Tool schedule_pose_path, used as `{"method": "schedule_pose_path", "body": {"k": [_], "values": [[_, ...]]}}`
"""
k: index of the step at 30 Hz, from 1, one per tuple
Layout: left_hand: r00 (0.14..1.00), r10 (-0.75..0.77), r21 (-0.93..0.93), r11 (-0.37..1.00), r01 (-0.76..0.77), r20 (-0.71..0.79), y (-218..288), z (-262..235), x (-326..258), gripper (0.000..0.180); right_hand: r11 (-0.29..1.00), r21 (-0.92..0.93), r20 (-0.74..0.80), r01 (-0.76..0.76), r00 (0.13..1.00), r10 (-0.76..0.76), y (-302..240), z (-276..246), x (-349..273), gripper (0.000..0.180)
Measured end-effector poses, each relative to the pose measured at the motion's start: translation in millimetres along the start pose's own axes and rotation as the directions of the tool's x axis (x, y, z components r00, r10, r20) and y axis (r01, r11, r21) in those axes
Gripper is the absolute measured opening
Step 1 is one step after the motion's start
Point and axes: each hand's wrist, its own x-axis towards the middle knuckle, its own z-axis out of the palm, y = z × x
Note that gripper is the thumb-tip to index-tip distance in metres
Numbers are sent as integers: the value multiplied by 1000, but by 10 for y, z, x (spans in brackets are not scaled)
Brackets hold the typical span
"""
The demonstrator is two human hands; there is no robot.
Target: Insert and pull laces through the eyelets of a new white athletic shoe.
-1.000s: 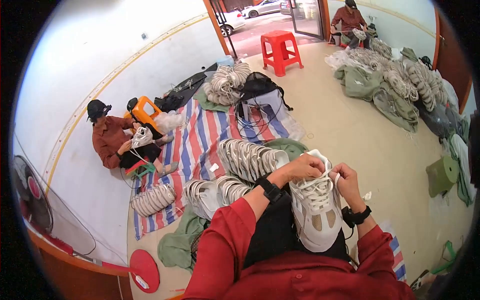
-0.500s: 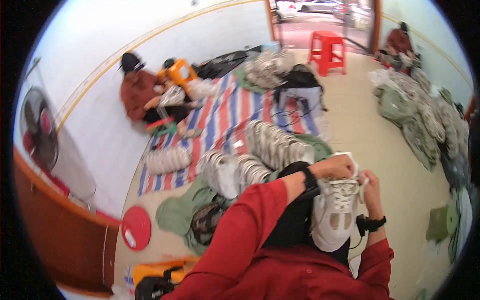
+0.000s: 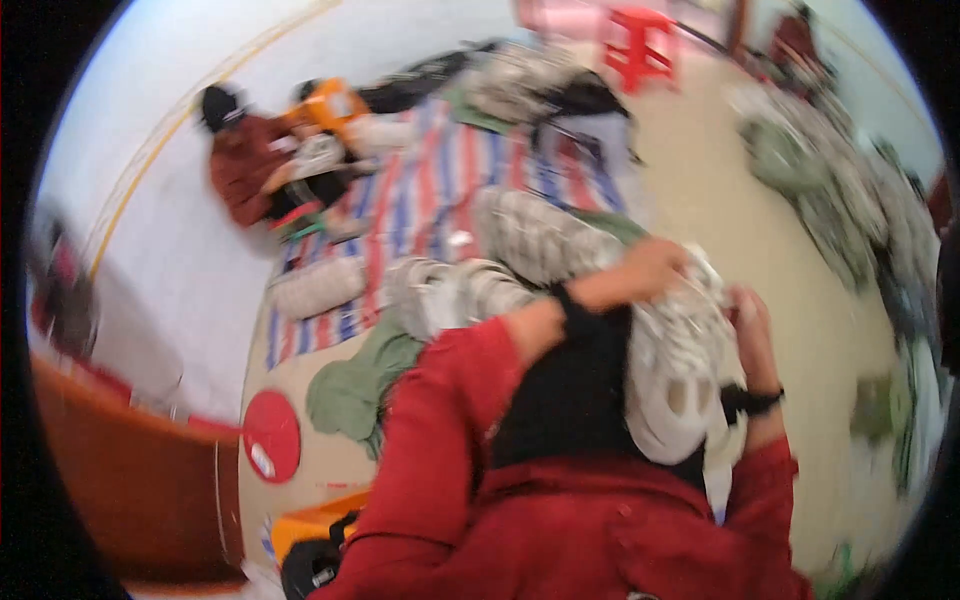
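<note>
A white sneaker [image 3: 675, 400] rests on my black-clad thigh, its toe pointing toward my body and its laces criss-crossed over the top. My left hand [image 3: 652, 270] is closed at the ankle end of the sneaker; what its fingers grip is blurred. On the sneaker's right side, my right hand [image 3: 752, 325] pinches what looks like a pale shoelace. Both wrists wear black bands. Rows of similar white sneakers [image 3: 550, 240] stand just beyond my left forearm.
A striped sheet [image 3: 420, 200] covers the floor ahead. A co-worker [image 3: 245, 165] sits at the left wall, another person [image 3: 800, 45] far right. A red stool [image 3: 638, 50] stands at the back. Shoe piles [image 3: 800, 190] line the right; a red disc [image 3: 271, 436] lies left.
The view has tipped downward, so the room sits higher in the picture. My left hand has drawn slightly left and up from the sneaker's opening. My right hand stays at its side.
</note>
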Motion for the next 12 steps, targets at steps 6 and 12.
{"method": "schedule_pose_path", "body": {"k": [6, 12], "values": [[993, -122, -94, 988, 121, -7, -76, -515, -652, 11, 985, 169, 61, -31, 998, 21, -9, 82, 73, 37], [942, -335, -257, 913, 317, -28, -306, -620, -1130, 6, 994, 104, 73, 35, 996, -42, -56, 9, -43, 38]]}}
